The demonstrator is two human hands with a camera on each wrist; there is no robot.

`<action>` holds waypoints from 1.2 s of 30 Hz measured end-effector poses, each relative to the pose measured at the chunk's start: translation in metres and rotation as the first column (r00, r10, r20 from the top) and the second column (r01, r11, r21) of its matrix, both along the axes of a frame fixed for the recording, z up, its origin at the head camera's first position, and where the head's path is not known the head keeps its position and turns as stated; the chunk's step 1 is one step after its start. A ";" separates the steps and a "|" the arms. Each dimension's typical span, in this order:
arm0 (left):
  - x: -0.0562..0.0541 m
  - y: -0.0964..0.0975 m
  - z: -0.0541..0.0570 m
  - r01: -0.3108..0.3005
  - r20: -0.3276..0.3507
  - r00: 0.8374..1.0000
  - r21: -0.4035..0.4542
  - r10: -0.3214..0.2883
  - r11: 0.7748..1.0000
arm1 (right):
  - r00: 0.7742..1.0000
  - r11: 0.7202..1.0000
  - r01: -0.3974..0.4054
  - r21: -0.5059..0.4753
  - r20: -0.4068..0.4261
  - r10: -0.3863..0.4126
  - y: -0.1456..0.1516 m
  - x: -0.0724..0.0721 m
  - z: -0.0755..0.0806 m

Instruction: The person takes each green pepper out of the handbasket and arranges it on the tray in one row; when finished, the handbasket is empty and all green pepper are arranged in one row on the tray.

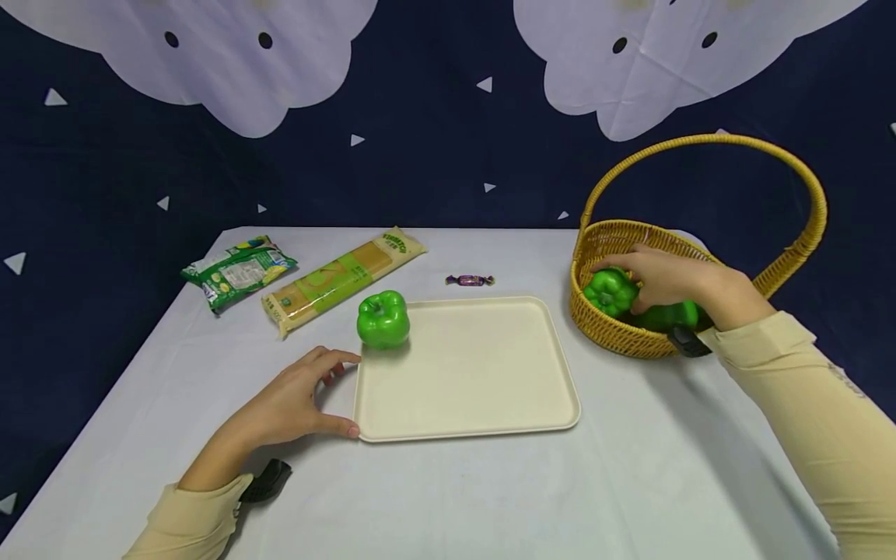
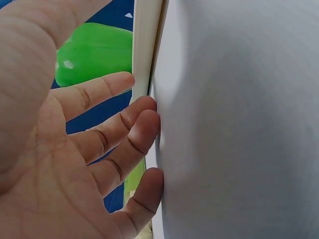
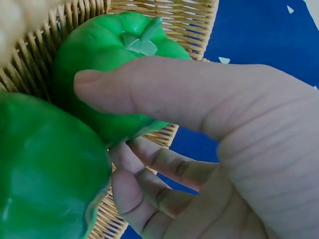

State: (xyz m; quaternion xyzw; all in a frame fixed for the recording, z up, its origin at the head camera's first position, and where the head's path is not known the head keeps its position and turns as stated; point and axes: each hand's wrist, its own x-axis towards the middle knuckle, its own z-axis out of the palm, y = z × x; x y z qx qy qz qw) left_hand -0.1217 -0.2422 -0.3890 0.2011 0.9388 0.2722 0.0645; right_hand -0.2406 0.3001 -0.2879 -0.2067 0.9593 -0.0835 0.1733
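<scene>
My left hand [image 1: 294,398] is at the left side of a cream tray [image 1: 467,377], thumb and index fingertip touching its edge. In the left wrist view its fingers [image 2: 102,93] are spread, nothing gripped. A green bell pepper [image 1: 383,323] sits on the tray's far left corner. Over at the right, my right hand [image 1: 668,278] reaches into a wicker basket [image 1: 616,336] and holds another green bell pepper [image 1: 610,292]. The right wrist view shows the thumb [image 3: 107,92] across this pepper and fingers beneath it. Beside it in the basket lies another green, rounded item [image 3: 47,169].
A green snack bag [image 1: 241,272] and a long pack of noodles [image 1: 343,280] lie at the back left. Behind the tray is a small purple-wrapped candy [image 1: 470,280]. The basket's tall handle [image 1: 815,194] arches above the right hand.
</scene>
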 end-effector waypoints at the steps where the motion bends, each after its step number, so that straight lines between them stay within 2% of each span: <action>1: 0.000 0.000 0.000 -0.002 0.001 1.000 0.001 0.002 1.000 | 1.000 1.000 -0.008 -0.002 -0.003 0.008 0.000 -0.001 0.000; 7: 0.001 -0.001 0.000 -0.008 -0.001 1.000 0.002 0.008 1.000 | 0.999 0.999 -0.050 -0.008 -0.009 0.050 0.000 -0.008 0.003; 14: 0.001 -0.002 0.001 -0.011 -0.004 1.000 0.005 0.011 1.000 | 0.999 1.000 -0.016 -0.001 0.030 0.016 0.000 -0.012 0.006; 29: 0.000 -0.002 -0.001 0.002 -0.004 1.000 0.011 -0.002 1.000 | 1.000 0.999 0.020 -0.026 0.008 -0.020 0.003 -0.018 0.009; 36: 0.001 0.000 -0.001 0.001 0.000 1.000 0.000 -0.001 1.000 | 0.998 0.997 0.059 -0.052 0.002 -0.059 0.006 -0.016 0.012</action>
